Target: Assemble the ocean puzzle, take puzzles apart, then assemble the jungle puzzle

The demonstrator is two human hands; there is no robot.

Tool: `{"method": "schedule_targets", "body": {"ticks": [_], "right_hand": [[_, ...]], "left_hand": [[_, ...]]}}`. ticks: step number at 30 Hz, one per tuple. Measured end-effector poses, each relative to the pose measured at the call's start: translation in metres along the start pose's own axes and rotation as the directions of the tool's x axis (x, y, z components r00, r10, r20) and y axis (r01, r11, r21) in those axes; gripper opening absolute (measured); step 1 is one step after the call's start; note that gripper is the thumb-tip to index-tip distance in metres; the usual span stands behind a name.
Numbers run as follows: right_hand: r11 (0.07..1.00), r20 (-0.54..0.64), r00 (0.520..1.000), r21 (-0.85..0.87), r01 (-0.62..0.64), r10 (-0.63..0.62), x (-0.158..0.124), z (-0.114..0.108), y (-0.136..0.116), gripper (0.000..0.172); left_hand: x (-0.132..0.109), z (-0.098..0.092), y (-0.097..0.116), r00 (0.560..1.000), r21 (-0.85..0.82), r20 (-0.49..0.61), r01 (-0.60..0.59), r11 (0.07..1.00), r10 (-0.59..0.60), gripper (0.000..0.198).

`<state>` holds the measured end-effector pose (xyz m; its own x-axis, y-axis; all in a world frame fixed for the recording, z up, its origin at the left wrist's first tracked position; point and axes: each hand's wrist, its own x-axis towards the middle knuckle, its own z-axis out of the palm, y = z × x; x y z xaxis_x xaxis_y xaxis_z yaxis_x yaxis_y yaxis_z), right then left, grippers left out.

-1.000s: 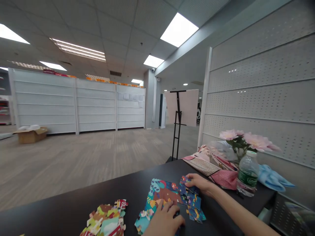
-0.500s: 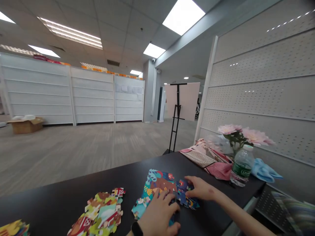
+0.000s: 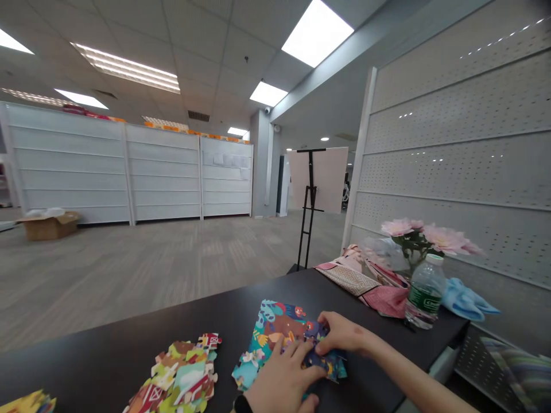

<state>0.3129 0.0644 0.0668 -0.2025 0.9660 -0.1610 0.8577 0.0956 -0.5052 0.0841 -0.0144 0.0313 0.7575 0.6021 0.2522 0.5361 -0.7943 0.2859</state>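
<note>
While pinning the jigsaw (image 3: 275, 327) flat on the worktop (image 3: 241, 304) against sliding, left hand (image 3: 282, 381) spread open, fingers apart and pressing down; right hand (image 3: 346, 335) curled over dark blue pieces (image 3: 321, 351) at the jigsaw's edge, fingers together, any grip hard to tell. Nearby, a heap of loose pieces (image 3: 176, 367), within reach.

A perforated white partition (image 3: 447, 160) alongside — grey carpet (image 3: 172, 269) beyond (one black easel (image 3: 310, 201)), bright ceiling panels (image 3: 316, 31) overhead.
</note>
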Motion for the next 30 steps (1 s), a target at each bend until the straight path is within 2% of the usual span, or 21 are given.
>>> {"method": "schedule_targets", "body": {"ticks": [4, 7, 11, 14, 19, 22, 25, 28, 30], "right_hand": [[0.999, 0.038, 0.999, -0.022, 0.033, -0.032, 0.009, 0.003, -0.013, 0.082], [0.996, 0.078, 0.997, -0.082, 0.025, -0.019, 0.022, 0.000, -0.021, 0.090], [0.992, 0.109, 0.994, -0.127, -0.004, 0.018, 0.035, -0.004, -0.027, 0.078], [0.995, 0.087, 0.995, -0.095, -0.030, 0.038, 0.038, -0.003, -0.027, 0.071], [0.993, 0.039, 0.999, 0.121, -0.010, 0.005, 0.028, 0.004, -0.021, 0.067], [0.959, 0.060, 0.998, 0.284, 0.008, -0.026, 0.017, 0.002, -0.014, 0.056], [0.906, 0.100, 0.994, 0.423, 0.004, -0.051, 0.009, -0.004, -0.004, 0.054], [0.859, 0.100, 0.992, 0.512, 0.012, -0.074, 0.004, -0.005, 0.006, 0.057], [0.844, 0.058, 0.994, 0.534, 0.046, -0.091, 0.004, -0.002, 0.010, 0.056]], "left_hand": [[0.000, 0.001, -0.001, 1.000, 0.034, -0.013, 0.000, 0.999, 0.001, 0.047], [0.001, 0.001, -0.001, 1.000, 0.045, -0.023, 0.012, 0.999, -0.011, 0.050], [0.003, 0.002, -0.003, 0.999, 0.035, -0.030, 0.035, 0.999, -0.033, 0.054], [0.004, 0.005, -0.006, 0.999, 0.030, -0.016, 0.039, 0.999, -0.039, 0.056], [0.002, 0.006, -0.007, 0.998, -0.005, -0.013, 0.058, 0.998, -0.058, 0.058], [0.000, 0.001, -0.005, 0.996, -0.041, -0.014, 0.084, 0.996, -0.084, 0.066], [-0.001, -0.004, -0.002, 0.995, -0.073, 0.013, 0.100, 0.992, -0.099, 0.071], [-0.001, -0.008, -0.001, 0.994, -0.092, 0.033, 0.102, 0.990, -0.100, 0.073], [-0.001, -0.009, 0.000, 0.995, -0.101, 0.029, 0.100, 0.990, -0.098, 0.075]]}}
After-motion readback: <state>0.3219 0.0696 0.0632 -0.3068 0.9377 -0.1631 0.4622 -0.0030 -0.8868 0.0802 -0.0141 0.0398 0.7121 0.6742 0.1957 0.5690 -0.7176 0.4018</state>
